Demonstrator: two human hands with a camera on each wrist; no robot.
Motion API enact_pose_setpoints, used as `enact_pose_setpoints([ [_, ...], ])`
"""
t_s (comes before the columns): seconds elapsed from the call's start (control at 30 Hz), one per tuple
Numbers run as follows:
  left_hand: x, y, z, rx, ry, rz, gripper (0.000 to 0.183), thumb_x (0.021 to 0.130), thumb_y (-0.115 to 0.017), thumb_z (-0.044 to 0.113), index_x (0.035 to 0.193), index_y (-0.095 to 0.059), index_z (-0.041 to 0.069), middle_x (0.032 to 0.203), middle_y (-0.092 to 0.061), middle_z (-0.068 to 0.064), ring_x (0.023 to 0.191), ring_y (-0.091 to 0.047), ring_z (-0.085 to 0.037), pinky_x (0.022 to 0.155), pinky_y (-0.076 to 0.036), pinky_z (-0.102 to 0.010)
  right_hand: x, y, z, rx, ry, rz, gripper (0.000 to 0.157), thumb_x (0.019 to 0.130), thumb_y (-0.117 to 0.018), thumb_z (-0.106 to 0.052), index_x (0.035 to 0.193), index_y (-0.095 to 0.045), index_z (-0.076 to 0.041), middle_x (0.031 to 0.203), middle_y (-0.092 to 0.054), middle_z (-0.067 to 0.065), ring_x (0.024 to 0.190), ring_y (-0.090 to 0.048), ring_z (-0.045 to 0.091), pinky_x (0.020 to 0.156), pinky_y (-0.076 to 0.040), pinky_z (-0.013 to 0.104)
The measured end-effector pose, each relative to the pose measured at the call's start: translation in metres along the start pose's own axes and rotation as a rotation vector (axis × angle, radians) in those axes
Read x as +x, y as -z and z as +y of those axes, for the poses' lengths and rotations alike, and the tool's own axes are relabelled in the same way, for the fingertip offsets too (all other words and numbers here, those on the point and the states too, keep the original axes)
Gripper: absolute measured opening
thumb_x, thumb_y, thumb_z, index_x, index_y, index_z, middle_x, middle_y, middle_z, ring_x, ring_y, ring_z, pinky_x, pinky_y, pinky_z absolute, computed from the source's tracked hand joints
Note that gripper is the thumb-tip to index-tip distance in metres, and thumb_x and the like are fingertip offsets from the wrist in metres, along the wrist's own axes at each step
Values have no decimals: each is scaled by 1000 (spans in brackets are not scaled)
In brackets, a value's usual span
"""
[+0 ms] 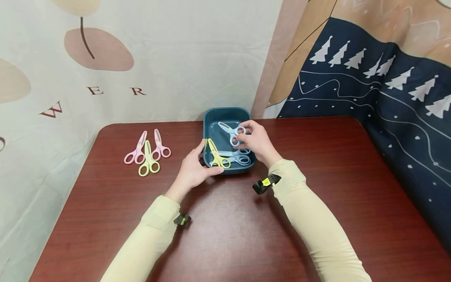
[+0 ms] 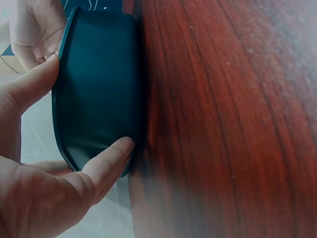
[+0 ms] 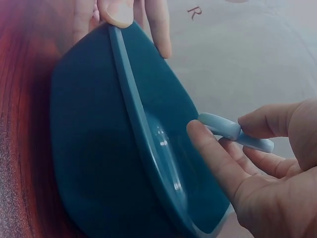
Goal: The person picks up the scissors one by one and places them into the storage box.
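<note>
A dark teal plastic bin (image 1: 227, 111) stands at the table's back edge. My left hand (image 1: 192, 170) grips its near left corner, thumb at the near rim and fingers along the left side; in the left wrist view a fingertip (image 2: 126, 144) touches the outer wall. Over the bin, my right hand (image 1: 258, 141) pinches light blue scissors (image 1: 229, 129) by the handle loops, blades pointing left. Below them in the bin lie more light blue scissors (image 1: 243, 158) and yellow scissors (image 1: 216, 154). The right wrist view shows the pinched handle (image 3: 220, 125) beside the bin's rim.
Left of the bin, two pink scissors (image 1: 130, 158) (image 1: 162, 150) and green scissors (image 1: 148, 160) lie on the brown wooden table (image 1: 225, 235). A light printed cloth (image 1: 183, 58) hangs behind, and a navy cloth with white trees (image 1: 352, 86) hangs at the right.
</note>
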State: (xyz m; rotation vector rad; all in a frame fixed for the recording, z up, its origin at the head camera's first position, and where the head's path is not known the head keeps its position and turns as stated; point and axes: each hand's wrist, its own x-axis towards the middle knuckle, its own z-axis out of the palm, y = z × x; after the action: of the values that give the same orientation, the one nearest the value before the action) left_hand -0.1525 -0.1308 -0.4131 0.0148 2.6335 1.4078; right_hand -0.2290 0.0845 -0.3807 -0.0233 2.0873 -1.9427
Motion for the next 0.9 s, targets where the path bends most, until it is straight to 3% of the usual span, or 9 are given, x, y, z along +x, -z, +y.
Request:
enact_pose_setpoints([
  [0.13,1,0,0,6,-6,1,115,77,-92,32,166,-23,12,145,-53,-20,126,-59,-30,104,-51,-46,3,-4,2,0,-35,5,39,97,-57,8,136,-50,6,101,-57,13,87,-71,23,91,-58,55],
  [0.43,0,0,-1,13,-14,4,114,78,-92,33,166,-22,11,147,-52,-20,127,-59,-30,106,-50,-46,8,-13,4,-16,-63,14,37,98,-58,7,134,-50,5,101,-57,14,87,-70,25,83,-62,45],
  [0.9,0,0,-1,20,-6,5,115,77,-92,33,166,-22,12,152,-49,-20,131,-57,-30,108,-47,-47,6,-24,8,-102,-95,30,31,97,-61,5,127,-52,2,101,-57,16,83,-69,23,86,-61,46],
])
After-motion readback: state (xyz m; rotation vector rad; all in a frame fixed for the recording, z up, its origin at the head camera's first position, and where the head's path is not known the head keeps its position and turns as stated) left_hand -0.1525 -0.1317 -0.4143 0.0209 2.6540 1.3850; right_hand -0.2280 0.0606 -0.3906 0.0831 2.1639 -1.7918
